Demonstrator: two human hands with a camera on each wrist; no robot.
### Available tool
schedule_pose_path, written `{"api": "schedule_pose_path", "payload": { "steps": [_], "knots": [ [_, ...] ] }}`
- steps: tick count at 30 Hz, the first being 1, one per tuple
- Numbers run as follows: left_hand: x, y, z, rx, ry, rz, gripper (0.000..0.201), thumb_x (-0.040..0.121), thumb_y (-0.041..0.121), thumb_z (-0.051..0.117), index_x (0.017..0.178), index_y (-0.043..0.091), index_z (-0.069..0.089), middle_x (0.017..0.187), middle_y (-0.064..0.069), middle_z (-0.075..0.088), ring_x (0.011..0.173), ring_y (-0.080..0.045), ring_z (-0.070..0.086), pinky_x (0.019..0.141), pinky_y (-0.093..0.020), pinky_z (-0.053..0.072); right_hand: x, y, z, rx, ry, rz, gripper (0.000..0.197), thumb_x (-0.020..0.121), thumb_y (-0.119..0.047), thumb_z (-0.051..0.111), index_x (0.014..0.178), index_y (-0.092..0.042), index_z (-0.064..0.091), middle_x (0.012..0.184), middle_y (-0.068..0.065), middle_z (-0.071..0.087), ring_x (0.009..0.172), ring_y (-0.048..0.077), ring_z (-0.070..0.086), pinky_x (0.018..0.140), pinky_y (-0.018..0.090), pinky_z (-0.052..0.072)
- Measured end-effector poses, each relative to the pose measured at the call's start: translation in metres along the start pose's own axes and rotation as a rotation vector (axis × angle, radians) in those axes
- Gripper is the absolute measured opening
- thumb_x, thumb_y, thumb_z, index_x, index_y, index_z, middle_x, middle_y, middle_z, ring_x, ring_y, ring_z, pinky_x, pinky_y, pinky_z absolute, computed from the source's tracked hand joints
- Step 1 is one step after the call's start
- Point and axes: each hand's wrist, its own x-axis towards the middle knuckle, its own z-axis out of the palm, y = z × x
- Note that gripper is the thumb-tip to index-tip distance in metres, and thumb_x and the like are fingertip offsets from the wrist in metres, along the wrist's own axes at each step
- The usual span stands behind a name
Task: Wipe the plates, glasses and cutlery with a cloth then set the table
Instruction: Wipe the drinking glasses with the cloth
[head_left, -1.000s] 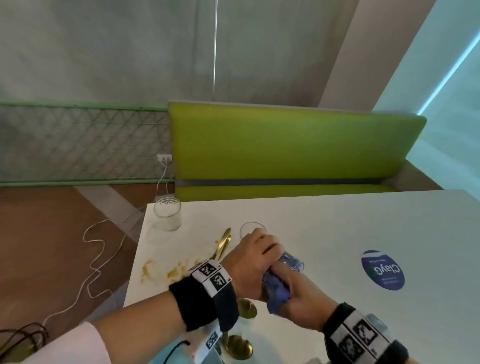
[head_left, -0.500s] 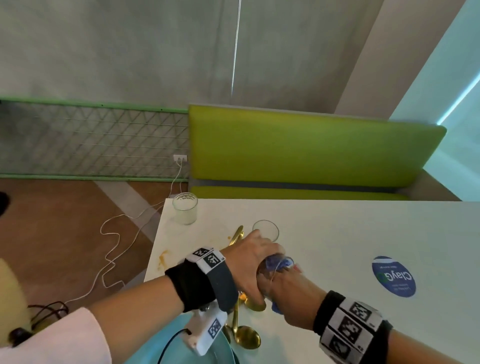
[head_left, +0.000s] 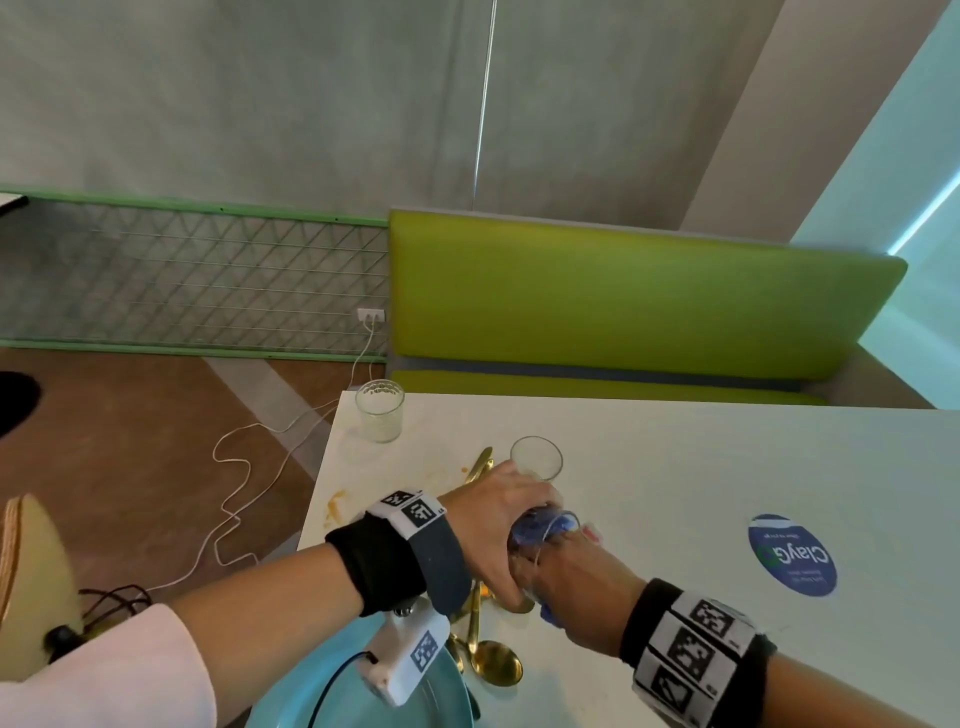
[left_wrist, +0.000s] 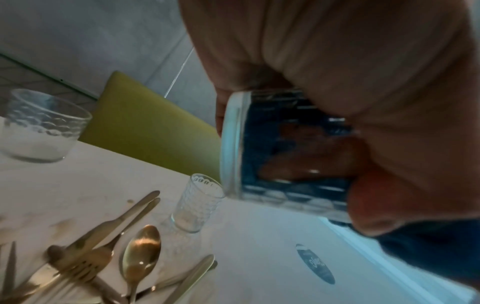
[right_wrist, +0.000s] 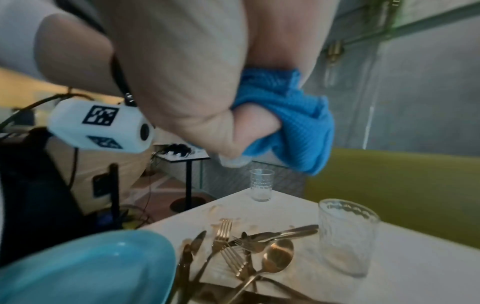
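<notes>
Now the left hand (head_left: 498, 530) is wrapped around a drinking glass (left_wrist: 283, 156), holding it tipped on its side above the tabletop (head_left: 727, 467). The right hand (head_left: 576, 577) has its fingers inside the glass, bunched around a blue cloth (right_wrist: 291, 123). I think the inside of this glass is being wiped.

To do it well, the left hand should hold tight but not squeeze too hard, because glass is slippery and can break. The cloth should reach right down to the bottom and rub all round the wall. Turning the glass a bit at a time would help.

Two more glasses, a short wide glass (head_left: 380, 411) and a narrow glass (head_left: 536, 457), stand on the tabletop. Gold cutlery (right_wrist: 246, 248) lies in a pile beside a blue plate (right_wrist: 85, 267). They look not wiped yet.
</notes>
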Motion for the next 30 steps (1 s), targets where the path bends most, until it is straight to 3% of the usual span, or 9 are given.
{"api": "schedule_pose_path", "payload": {
  "steps": [3,6,8,12,15,20,24,26,30],
  "knots": [
    [0.000,-0.001,0.005,0.102,0.130,0.066,0.076,0.039,0.039,0.072,0.110,0.022,0.050,0.095,0.006,0.052,0.096,-0.014,0.037,0.077,-0.028,0.042,0.006,0.002,0.009,0.554,-0.150,0.150,0.029,0.064,-0.005,0.063,0.091,-0.016,0.062,0.091,-0.001,0.066,0.087,0.017,0.063,0.070,0.018,0.045],
    [-0.002,-0.010,0.020,0.257,0.306,0.118,0.075,0.041,0.042,0.077,0.109,0.023,0.052,0.098,0.002,0.062,0.094,-0.017,0.042,0.069,-0.029,0.046,0.008,0.006,0.012,1.539,-0.094,0.568,0.024,0.048,0.006,0.050,0.068,-0.007,0.057,0.061,0.001,0.059,0.057,0.011,0.058,0.050,0.022,0.048],
    [-0.002,-0.010,0.018,0.284,0.334,0.135,0.071,0.043,0.038,0.079,0.109,0.022,0.056,0.099,0.002,0.062,0.094,-0.016,0.040,0.066,-0.030,0.048,0.006,0.008,0.010,1.713,-0.048,0.576,0.024,0.043,0.010,0.042,0.062,0.001,0.053,0.056,0.010,0.054,0.052,0.019,0.054,0.045,0.024,0.044],
    [-0.003,-0.005,0.002,0.085,-0.009,-0.027,0.070,0.040,0.033,0.079,0.105,0.021,0.054,0.094,0.003,0.050,0.097,-0.016,0.044,0.080,-0.030,0.049,0.006,0.005,0.010,0.822,-0.305,0.236,0.016,0.065,0.002,0.052,0.079,0.004,0.058,0.080,0.018,0.063,0.072,0.024,0.058,0.059,0.021,0.037],
    [-0.004,-0.009,0.003,-0.063,-0.105,-0.117,0.063,0.038,0.025,0.080,0.095,0.027,0.054,0.095,0.002,0.051,0.092,-0.024,0.055,0.080,-0.042,0.055,0.008,0.002,0.014,0.103,-0.170,-0.091,0.020,0.056,-0.004,0.073,0.073,-0.012,0.066,0.081,0.002,0.069,0.069,0.015,0.064,0.055,0.013,0.034],
    [-0.006,-0.013,0.000,0.040,0.019,-0.063,0.075,0.041,0.032,0.084,0.109,0.022,0.053,0.100,0.001,0.051,0.099,-0.018,0.042,0.081,-0.035,0.050,0.021,0.005,0.008,0.940,-0.265,0.267,0.028,0.073,0.005,0.053,0.100,0.002,0.058,0.089,0.001,0.059,0.079,0.006,0.058,0.065,0.008,0.042],
    [-0.006,-0.030,0.003,0.179,0.312,0.016,0.077,0.043,0.043,0.075,0.112,0.027,0.046,0.096,0.004,0.060,0.090,-0.020,0.045,0.069,-0.037,0.051,0.038,0.010,0.000,1.867,-0.090,0.649,0.023,0.044,0.010,0.039,0.052,0.002,0.059,0.050,0.011,0.057,0.041,0.015,0.057,0.038,0.020,0.045],
    [-0.005,-0.031,-0.008,0.132,0.225,-0.036,0.074,0.043,0.038,0.077,0.111,0.025,0.052,0.091,0.006,0.055,0.089,-0.013,0.041,0.071,-0.026,0.048,0.041,0.011,0.000,1.615,-0.167,0.568,0.017,0.048,0.007,0.045,0.054,-0.004,0.056,0.050,0.006,0.053,0.043,0.013,0.055,0.043,0.019,0.043],
    [-0.011,-0.034,-0.018,-0.121,-0.160,-0.185,0.061,0.048,0.013,0.089,0.101,0.017,0.059,0.088,0.005,0.053,0.077,-0.007,0.050,0.064,-0.009,0.040,0.047,0.007,0.009,0.358,-0.393,-0.077,0.016,0.078,0.003,0.057,0.088,-0.002,0.067,0.080,0.009,0.064,0.085,0.028,0.063,0.071,0.025,0.041]
  ]
}}
